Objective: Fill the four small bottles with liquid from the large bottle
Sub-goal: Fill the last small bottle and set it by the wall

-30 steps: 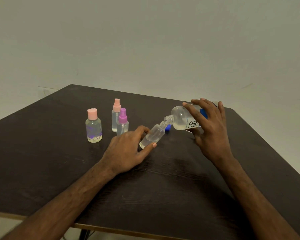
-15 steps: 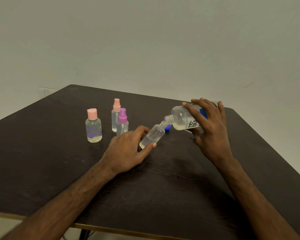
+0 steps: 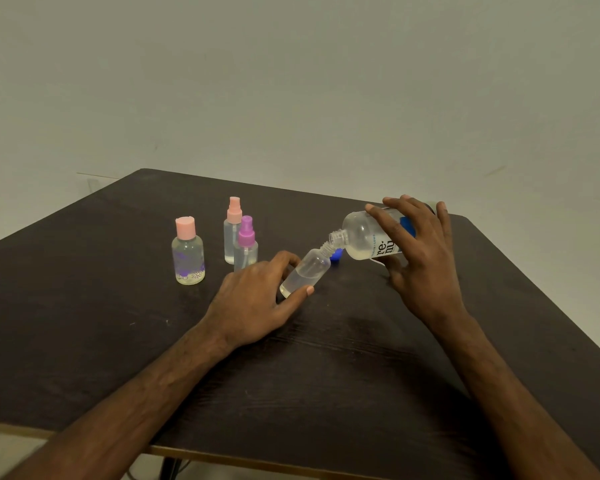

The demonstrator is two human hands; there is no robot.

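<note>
My right hand [image 3: 420, 258] grips the large clear bottle [image 3: 364, 237], tipped on its side with its open mouth touching the neck of a small clear bottle [image 3: 307, 271]. My left hand [image 3: 253, 299] holds that small bottle tilted toward the large one, its base low near the table; some clear liquid sits in its lower part. Three capped small bottles stand upright to the left: a round one with a pink cap [image 3: 187, 252], a pink-topped spray bottle [image 3: 232, 230] and a purple-topped spray bottle [image 3: 246, 249].
All of this is on a dark wooden table [image 3: 326, 375] in front of a plain wall. A small blue cap [image 3: 336, 254] lies on the table just behind the two touching bottle necks. The table's front edge runs close to my forearms.
</note>
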